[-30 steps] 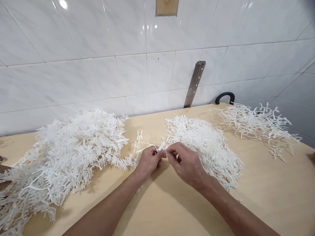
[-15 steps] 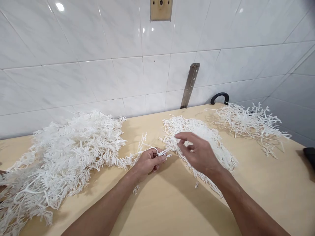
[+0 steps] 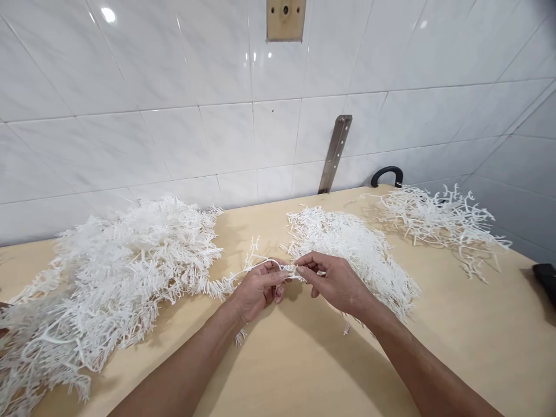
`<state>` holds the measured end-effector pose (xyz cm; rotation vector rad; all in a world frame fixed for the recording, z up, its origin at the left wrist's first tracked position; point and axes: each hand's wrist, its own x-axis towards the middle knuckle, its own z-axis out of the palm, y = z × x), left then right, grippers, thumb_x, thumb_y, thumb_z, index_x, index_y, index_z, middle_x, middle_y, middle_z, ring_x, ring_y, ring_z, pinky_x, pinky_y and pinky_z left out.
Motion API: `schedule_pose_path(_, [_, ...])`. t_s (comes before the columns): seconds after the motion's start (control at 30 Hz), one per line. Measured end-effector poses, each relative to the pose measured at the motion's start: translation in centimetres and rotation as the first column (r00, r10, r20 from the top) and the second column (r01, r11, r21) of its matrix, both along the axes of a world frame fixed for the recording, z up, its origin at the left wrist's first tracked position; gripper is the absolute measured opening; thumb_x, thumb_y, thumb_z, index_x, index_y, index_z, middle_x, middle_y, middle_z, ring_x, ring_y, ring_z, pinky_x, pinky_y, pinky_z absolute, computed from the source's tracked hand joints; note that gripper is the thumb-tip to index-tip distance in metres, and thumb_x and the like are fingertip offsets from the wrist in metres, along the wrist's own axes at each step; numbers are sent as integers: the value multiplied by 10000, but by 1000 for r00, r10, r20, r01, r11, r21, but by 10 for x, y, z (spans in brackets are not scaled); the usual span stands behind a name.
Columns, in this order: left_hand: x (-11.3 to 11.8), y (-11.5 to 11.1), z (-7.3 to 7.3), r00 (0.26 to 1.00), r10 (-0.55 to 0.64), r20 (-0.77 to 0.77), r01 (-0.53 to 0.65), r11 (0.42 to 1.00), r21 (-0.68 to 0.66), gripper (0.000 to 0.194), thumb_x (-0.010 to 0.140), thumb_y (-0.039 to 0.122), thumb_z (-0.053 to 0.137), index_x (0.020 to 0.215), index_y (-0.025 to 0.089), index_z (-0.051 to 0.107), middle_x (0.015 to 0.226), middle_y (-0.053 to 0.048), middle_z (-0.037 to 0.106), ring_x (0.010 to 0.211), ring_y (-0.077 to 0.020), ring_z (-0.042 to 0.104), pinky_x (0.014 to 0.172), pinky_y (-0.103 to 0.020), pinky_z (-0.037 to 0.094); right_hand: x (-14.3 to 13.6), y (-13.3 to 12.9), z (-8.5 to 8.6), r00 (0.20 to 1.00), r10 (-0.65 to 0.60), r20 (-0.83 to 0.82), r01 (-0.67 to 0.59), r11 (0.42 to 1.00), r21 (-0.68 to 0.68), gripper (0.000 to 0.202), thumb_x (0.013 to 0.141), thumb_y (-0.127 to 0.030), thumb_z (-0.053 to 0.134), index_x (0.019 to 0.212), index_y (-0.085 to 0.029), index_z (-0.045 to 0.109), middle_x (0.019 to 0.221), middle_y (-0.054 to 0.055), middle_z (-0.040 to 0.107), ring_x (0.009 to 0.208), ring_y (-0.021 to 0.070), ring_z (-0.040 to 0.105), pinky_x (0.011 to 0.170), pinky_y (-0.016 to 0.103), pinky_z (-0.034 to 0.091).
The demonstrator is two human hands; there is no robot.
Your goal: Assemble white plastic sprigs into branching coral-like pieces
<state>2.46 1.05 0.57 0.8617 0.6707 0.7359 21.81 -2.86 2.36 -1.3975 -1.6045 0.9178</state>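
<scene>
My left hand (image 3: 260, 288) pinches a thin white branched plastic sprue (image 3: 288, 268) above the middle of the table. Its stem loops back over the fingers, and twigs stick out behind the hand. My right hand (image 3: 333, 282) is closed at the other end of the small twigs, thumb and forefinger pressed together on them. What exactly lies between those fingertips is too small to make out. Left of my hands spreads a big tangled heap of white sprues (image 3: 143, 272). Just behind my right hand lies a flatter pile of short white plastic pieces (image 3: 347, 231), partly covered by the hand.
Barer white branched stems (image 3: 438, 217) lie loosely at the back right. Behind them is a black curved handle (image 3: 388, 169). A metal strip (image 3: 335, 155) leans on the tiled wall. A dark object (image 3: 545, 280) sits at the table's (image 3: 486, 341) right edge.
My right hand has moved left and down from above the pile, and its fingers have closed on the twigs beside my left hand. The left hand keeps its hold.
</scene>
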Motion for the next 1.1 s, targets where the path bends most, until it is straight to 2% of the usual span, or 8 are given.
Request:
schedule_pose_path(0.13, [1, 2, 0, 997, 61, 55, -57, 997, -59, 335, 675, 337, 834, 874, 140, 649, 745, -24, 636, 547, -108, 549, 526, -252, 441, 0, 1, -2, 999, -41, -22, 40, 999, -15, 226, 851, -398, 621, 881, -191, 708, 771, 27, 680, 631, 151, 636, 460, 235, 566])
schedule_pose_path(0.23, [1, 1, -1, 998, 61, 35, -59, 997, -57, 325, 667, 313, 841, 869, 140, 655, 704, -29, 643, 588, -124, 575, 587, -258, 463, 1, 2, -3, 999, -9, -34, 8, 999, -37, 204, 841, -383, 638, 834, -184, 680, 761, 28, 668, 663, 156, 636, 478, 239, 571])
schedule_pose_path(0.4, [3, -3, 3, 998, 34, -61, -36, 999, -26, 356, 644, 336, 842, 859, 152, 627, 645, -17, 636, 524, -106, 541, 540, -233, 392, -1, -1, -2, 990, 108, -90, -114, 992, -59, 254, 861, -384, 633, 1004, -180, 682, 868, 67, 703, 761, 183, 664, 474, 226, 547])
schedule_pose_path(0.5, [3, -4, 6, 990, 36, -136, -39, 999, -19, 369, 638, 363, 830, 857, 162, 611, 609, 9, 609, 456, -74, 475, 484, -210, 323, -3, -2, 0, 984, 160, -78, -165, 984, -64, 269, 899, -409, 585, 1005, -185, 689, 826, 52, 702, 696, 158, 630, 437, 205, 493])
schedule_pose_path(0.73, [2, -2, 3, 990, 21, -138, -24, 999, -23, 339, 692, 392, 797, 850, 171, 593, 630, 23, 594, 426, -55, 424, 446, -197, 274, -8, 0, -8, 999, -46, -13, 46, 999, 5, 243, 876, -418, 606, 864, -195, 701, 748, 28, 674, 615, 144, 586, 437, 218, 458])
schedule_pose_path(0.9, [5, -4, 6, 998, 58, -1, -57, 989, -140, 300, 737, 397, 757, 835, 155, 610, 638, 5, 596, 439, -82, 466, 482, -230, 365, -12, -1, -8, 989, -145, -1, 144, 982, 122, 252, 868, -436, 619, 820, -198, 686, 713, 32, 668, 559, 142, 570, 442, 238, 449])
schedule_pose_path(1.0, [7, -7, 7, 995, 64, 78, -42, 967, -253, 302, 779, 429, 719, 852, 154, 619, 650, 3, 591, 429, -82, 456, 474, -237, 359, -11, -1, -8, 980, -195, -35, 197, 973, 121, 285, 870, -469, 616, 818, -195, 675, 702, 31, 662, 510, 130, 541, 418, 239, 418])
schedule_pose_path(1.1, [8, -9, 5, 993, 62, 103, -31, 959, -282, 351, 799, 492, 691, 820, 148, 624, 620, -1, 578, 427, -94, 466, 463, -245, 346, -8, 1, -10, 967, -243, -74, 249, 966, 75, 316, 863, -506, 626, 819, -196, 668, 672, 18, 650, 484, 123, 520, 416, 241, 393])
